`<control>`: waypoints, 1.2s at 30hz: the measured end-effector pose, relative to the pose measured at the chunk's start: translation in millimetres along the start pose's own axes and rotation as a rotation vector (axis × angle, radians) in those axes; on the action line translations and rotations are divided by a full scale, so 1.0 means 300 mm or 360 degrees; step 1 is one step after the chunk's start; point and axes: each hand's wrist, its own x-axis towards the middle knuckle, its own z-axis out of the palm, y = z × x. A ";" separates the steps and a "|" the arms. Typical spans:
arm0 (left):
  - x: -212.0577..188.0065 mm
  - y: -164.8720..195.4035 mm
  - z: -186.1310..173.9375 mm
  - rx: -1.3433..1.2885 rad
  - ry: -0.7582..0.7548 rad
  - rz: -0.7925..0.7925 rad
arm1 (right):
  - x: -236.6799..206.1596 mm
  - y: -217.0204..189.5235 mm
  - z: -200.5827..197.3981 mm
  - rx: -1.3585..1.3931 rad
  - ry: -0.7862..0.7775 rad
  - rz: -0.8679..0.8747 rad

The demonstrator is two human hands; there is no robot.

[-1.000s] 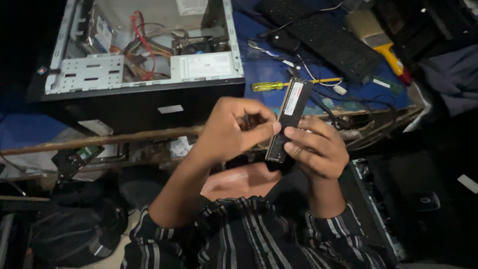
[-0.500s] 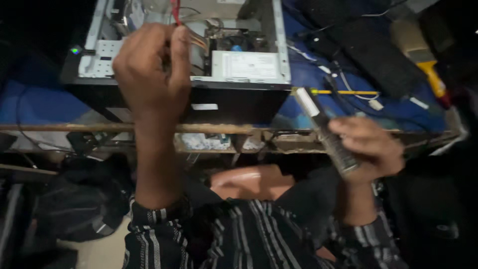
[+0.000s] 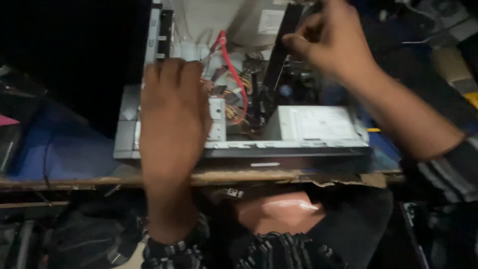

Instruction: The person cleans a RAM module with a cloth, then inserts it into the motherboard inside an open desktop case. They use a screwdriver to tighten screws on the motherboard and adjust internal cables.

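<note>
1. Memory stick (image 3: pixel 279 50), long and black, sits pinched at its top end in our right hand (image 3: pixel 331 47), now lowered upright into the open computer case (image 3: pixel 239 144) rather than held out before our chest.
2. Our left hand (image 3: pixel 172 117) has dropped onto the case's near edge, fingers curled, holding nothing, beside the red cable (image 3: pixel 239 79).

The right hand (image 3: pixel 333 47) has carried the long black memory stick (image 3: pixel 279 55) from beside the open grey metal computer case (image 3: pixel 239 144) into it; the left hand (image 3: pixel 172 119) has dropped onto its front edge.
</note>
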 end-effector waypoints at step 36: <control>0.036 0.013 -0.067 -0.0277 -0.0514 -0.0160 | 0.091 -0.065 0.231 -0.0123 -0.0913 0.0919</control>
